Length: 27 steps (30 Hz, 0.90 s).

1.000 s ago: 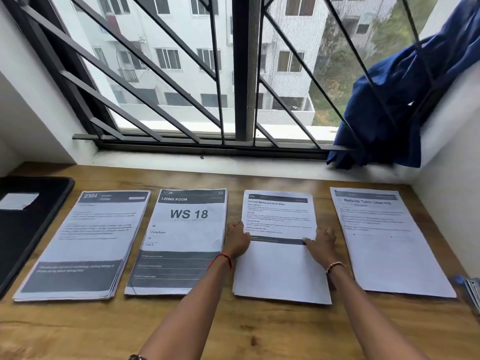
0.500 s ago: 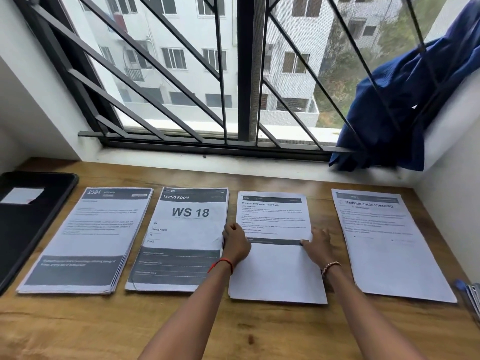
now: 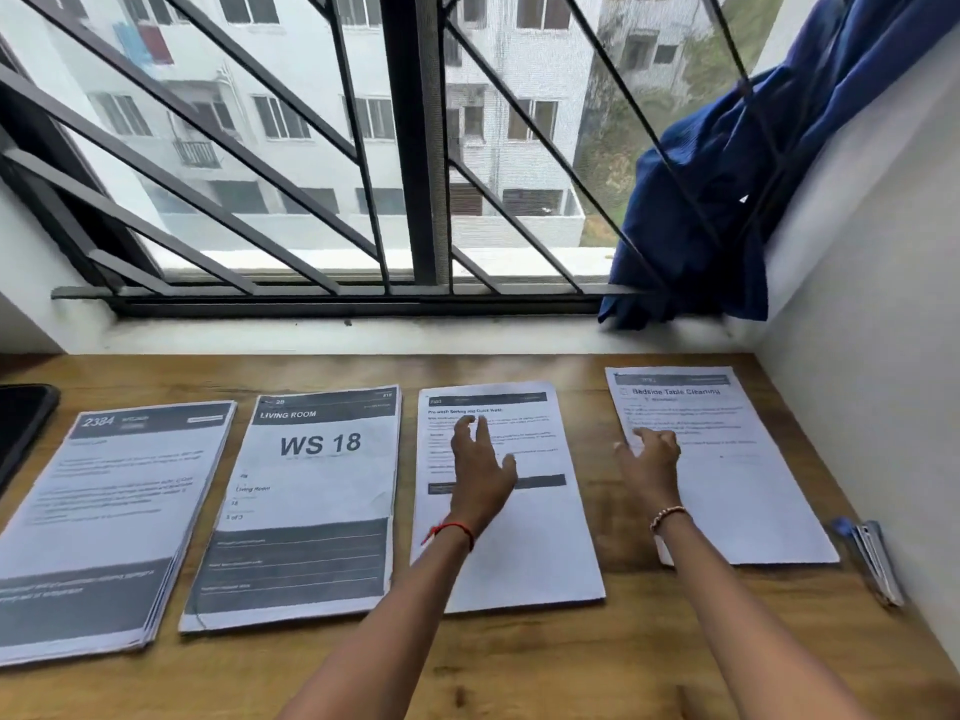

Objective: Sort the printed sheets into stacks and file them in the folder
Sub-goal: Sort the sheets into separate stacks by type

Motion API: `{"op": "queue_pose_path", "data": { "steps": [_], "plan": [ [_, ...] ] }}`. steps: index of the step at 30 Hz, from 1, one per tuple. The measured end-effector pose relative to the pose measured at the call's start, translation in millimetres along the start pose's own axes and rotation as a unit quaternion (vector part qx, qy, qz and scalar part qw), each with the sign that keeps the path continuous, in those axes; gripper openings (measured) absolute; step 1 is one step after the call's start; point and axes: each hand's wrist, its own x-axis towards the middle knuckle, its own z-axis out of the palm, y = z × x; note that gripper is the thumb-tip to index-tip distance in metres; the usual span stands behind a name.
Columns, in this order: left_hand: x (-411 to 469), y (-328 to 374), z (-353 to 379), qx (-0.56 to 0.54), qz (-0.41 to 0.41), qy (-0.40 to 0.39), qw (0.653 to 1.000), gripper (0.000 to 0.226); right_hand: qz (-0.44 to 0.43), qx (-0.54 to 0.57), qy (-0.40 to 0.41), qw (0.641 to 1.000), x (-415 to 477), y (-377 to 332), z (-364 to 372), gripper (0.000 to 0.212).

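Note:
Four stacks of printed sheets lie in a row on the wooden desk [image 3: 545,662]. From left: the "2384" stack [image 3: 104,517], the "WS 18 Living Room" stack [image 3: 306,506], the "Pre-wash Sorting" stack [image 3: 540,543] and the "Bedside Table Cleaning" stack [image 3: 743,475]. My left hand [image 3: 480,462] hovers over the third stack, fingers spread and holding nothing. My right hand [image 3: 649,454] reaches onto the left edge of the fourth stack with fingers loosely bent; no grip shows. A corner of the black folder [image 3: 21,423] shows at far left.
A barred window with a white sill [image 3: 363,335] runs along the back. Blue cloth [image 3: 727,200] hangs at the right of the window. A white wall [image 3: 872,407] closes the desk's right side. Binder clips [image 3: 872,558] lie by that wall.
Both hands left the edges of the third stack. The left hand rose over its upper part and the right hand moved right to the fourth stack. The camera moved closer.

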Motion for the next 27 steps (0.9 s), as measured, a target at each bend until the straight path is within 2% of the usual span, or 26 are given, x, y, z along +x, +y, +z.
{"op": "queue_pose_path", "data": {
  "steps": [3, 8, 11, 17, 20, 27],
  "plan": [
    [6.6, 29.7, 29.6, -0.047, 0.024, -0.051, 0.997, 0.052, 0.014, -0.036, 0.039, 0.998, 17.2, 24.6, -28.4, 0.042],
    [16.6, 66.8, 74.9, -0.117, -0.032, -0.122, 0.985, 0.046, 0.064, -0.089, 0.057, 0.992, 44.4, 54.7, -66.3, 0.052],
    [23.0, 77.8, 93.1, -0.117, -0.030, -0.122, 0.985, 0.041, 0.083, -0.108, 0.061, 0.989, 61.6, 71.2, -78.7, 0.051],
    [35.4, 85.2, 125.2, -0.138, -0.035, -0.119, 0.983, 0.018, 0.116, -0.119, 0.054, 0.985, 86.6, 89.6, -85.4, 0.053],
    [39.7, 83.6, 134.4, -0.124, -0.059, -0.109, 0.985, 0.022, 0.128, -0.129, 0.058, 0.982, 92.8, 90.6, -85.9, 0.049],
    [34.4, 86.4, 134.0, -0.130, -0.069, -0.125, 0.981, 0.022, 0.090, -0.137, 0.051, 0.985, 88.9, 93.0, -84.0, 0.034]
  ]
}}
